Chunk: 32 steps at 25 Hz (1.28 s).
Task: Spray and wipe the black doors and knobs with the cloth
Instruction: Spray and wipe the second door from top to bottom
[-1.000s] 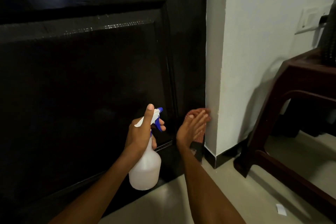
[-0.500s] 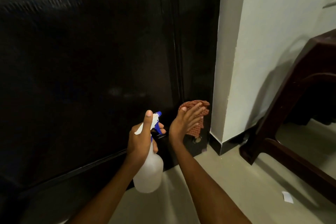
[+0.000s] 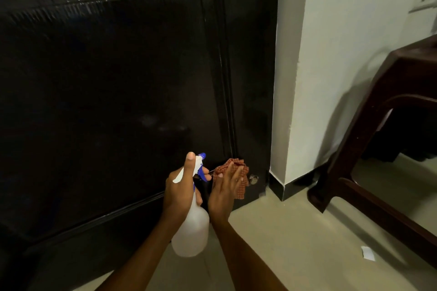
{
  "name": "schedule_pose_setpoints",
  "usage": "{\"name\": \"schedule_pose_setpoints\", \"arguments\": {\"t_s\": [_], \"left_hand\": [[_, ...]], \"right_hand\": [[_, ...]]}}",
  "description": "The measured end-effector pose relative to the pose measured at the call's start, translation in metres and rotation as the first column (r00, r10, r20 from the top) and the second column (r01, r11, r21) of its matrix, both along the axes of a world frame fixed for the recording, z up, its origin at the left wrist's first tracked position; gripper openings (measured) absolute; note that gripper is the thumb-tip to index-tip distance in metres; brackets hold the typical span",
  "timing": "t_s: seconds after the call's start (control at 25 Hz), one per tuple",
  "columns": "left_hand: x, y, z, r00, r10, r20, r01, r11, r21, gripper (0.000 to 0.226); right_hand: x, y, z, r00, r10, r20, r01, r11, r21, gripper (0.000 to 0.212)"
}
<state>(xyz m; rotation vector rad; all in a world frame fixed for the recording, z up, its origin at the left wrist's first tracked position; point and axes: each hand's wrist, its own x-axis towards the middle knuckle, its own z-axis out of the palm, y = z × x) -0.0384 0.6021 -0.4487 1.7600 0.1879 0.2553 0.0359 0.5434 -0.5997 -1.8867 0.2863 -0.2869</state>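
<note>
step: wiping, looks like. Low on the black door (image 3: pixel 118 101), near its lower right corner, centre-bottom of the frame

next move: probably carry the wipe over the rest of the bottom rail and out to the small metal knob (image 3: pixel 253 179) just right of the cloth; needs flat, even pressure, maybe another squirt first if the surface is dry. Just a guess from how things sit

left hand (image 3: pixel 181 192): wrapped round the neck of the spray bottle (image 3: pixel 190 231), thumb up along the white head, fingers by the blue trigger; can't tell if it's squeezing. Bottle hangs upright, nozzle aimed at the door, just left of the other hand

right hand (image 3: pixel 224 192): flat, fingers straight and close together, pressing the cloth (image 3: pixel 238 172) against the door. Not gripping, just pushing

cloth: reddish checked thing, bunched up, sticking out above and right of the fingers

door: glossy, streaky shine along the upper panel edge at the top of the frame, could be wet

off to the side: white wall (image 3: pixel 343 54) right of the door, dark wooden furniture (image 3: pixel 390 101) at far right, scrap of paper (image 3: pixel 368 253) on the floor (image 3: pixel 295 243) lower right
</note>
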Motion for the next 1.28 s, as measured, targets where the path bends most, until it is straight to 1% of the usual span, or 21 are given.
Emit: {"name": "schedule_pose_setpoints", "arguments": {"t_s": [0.08,0.12,0.2,0.24,0.32,0.4,0.44,0.48,0.52,0.6,0.64,0.72,0.76,0.8,0.84,0.92,0.96,1.04,1.16,1.24,1.28], "left_hand": [[-0.007,0.000,0.001,1.000,-0.002,-0.015,0.002,1.000,0.009,0.071],[-0.011,0.001,0.001,1.000,0.005,-0.026,-0.004,1.000,0.011,0.072],[-0.016,0.002,0.003,0.999,0.013,-0.040,-0.013,1.000,0.017,0.072],[-0.018,0.002,0.004,0.999,0.006,-0.041,-0.005,1.000,0.023,0.073],[-0.022,0.003,0.007,0.999,-0.009,-0.042,0.011,0.999,0.039,0.075],[-0.026,0.003,0.011,0.999,-0.019,-0.032,0.020,0.999,0.030,0.075],[-0.028,0.003,0.013,0.999,-0.026,-0.025,0.027,0.999,0.024,0.074],[-0.030,0.004,0.015,0.999,-0.033,-0.016,0.033,0.999,0.020,0.073],[-0.031,0.004,0.017,0.999,-0.038,-0.010,0.038,0.999,0.018,0.073],[-0.030,0.006,0.017,0.999,-0.037,0.001,0.037,0.999,0.022,0.073],[-0.030,0.009,0.016,1.000,-0.030,0.006,0.030,0.999,0.024,0.072],[-0.029,0.013,0.013,1.000,-0.016,0.010,0.016,0.999,0.032,0.072],[-0.028,0.015,0.012,1.000,-0.015,0.011,0.015,1.000,0.027,0.073],[-0.027,0.016,0.011,1.000,-0.014,0.010,0.014,1.000,0.016,0.073],[-0.026,0.015,0.009,1.000,-0.014,0.008,0.014,1.000,0.003,0.073],[-0.022,0.012,0.005,1.000,-0.010,-0.005,0.010,1.000,-0.019,0.072],[-0.019,0.010,0.003,1.000,-0.012,-0.012,0.012,1.000,-0.026,0.072],[-0.014,0.005,-0.005,1.000,-0.021,-0.023,0.021,1.000,-0.020,0.073],[-0.009,-0.003,-0.020,0.998,-0.036,-0.056,0.036,0.999,-0.005,0.073],[-0.007,-0.006,-0.032,0.996,-0.035,-0.088,0.038,0.999,0.027,0.073],[-0.006,-0.006,-0.039,0.994,-0.037,-0.101,0.042,0.998,0.041,0.073]], "right_hand": [[-0.006,0.006,0.018,0.999,-0.043,-0.029,0.047,0.988,0.145,0.050],[-0.010,0.005,0.023,0.998,-0.060,-0.022,0.063,0.986,0.157,0.050],[-0.015,-0.003,0.024,0.998,-0.065,-0.002,0.065,0.994,0.089,0.053],[-0.018,-0.009,0.021,0.998,-0.060,0.001,0.059,0.994,0.091,0.053],[-0.024,-0.014,0.010,0.997,-0.054,-0.050,0.062,0.980,0.187,0.052],[-0.034,-0.016,0.003,0.983,-0.079,-0.165,0.135,0.921,0.366,0.053],[-0.040,-0.015,0.004,0.979,-0.087,-0.187,0.169,0.858,0.486,0.052],[-0.045,-0.015,0.008,0.980,-0.084,-0.180,0.177,0.786,0.593,0.050],[-0.048,-0.016,0.018,0.984,-0.092,-0.151,0.169,0.744,0.647,0.047],[-0.043,-0.014,0.039,0.990,-0.125,-0.058,0.133,0.753,0.645,0.048],[-0.037,-0.010,0.047,0.991,-0.136,0.002,0.107,0.788,0.606,0.050],[-0.023,0.001,0.057,0.986,-0.092,0.142,0.020,0.896,0.444,0.054],[-0.018,0.006,0.060,0.982,-0.038,0.183,-0.021,0.950,0.313,0.054],[-0.012,0.009,0.057,0.981,0.012,0.194,-0.045,0.985,0.167,0.055],[-0.008,0.010,0.051,0.980,0.049,0.194,-0.063,0.996,0.066,0.057],[0.000,0.009,0.032,0.991,0.043,0.125,-0.038,0.998,-0.042,0.059],[0.003,0.007,0.018,0.997,0.024,0.072,-0.020,0.998,-0.060,0.059],[0.004,-0.002,-0.011,0.999,0.034,-0.010,-0.033,0.998,0.048,0.060],[0.006,-0.014,-0.044,0.998,0.053,-0.046,-0.040,0.966,0.255,0.061],[0.006,-0.017,-0.063,0.997,0.068,-0.040,-0.051,0.947,0.318,0.061],[0.004,-0.015,-0.070,0.997,0.055,-0.050,-0.036,0.946,0.323,0.061]]}}
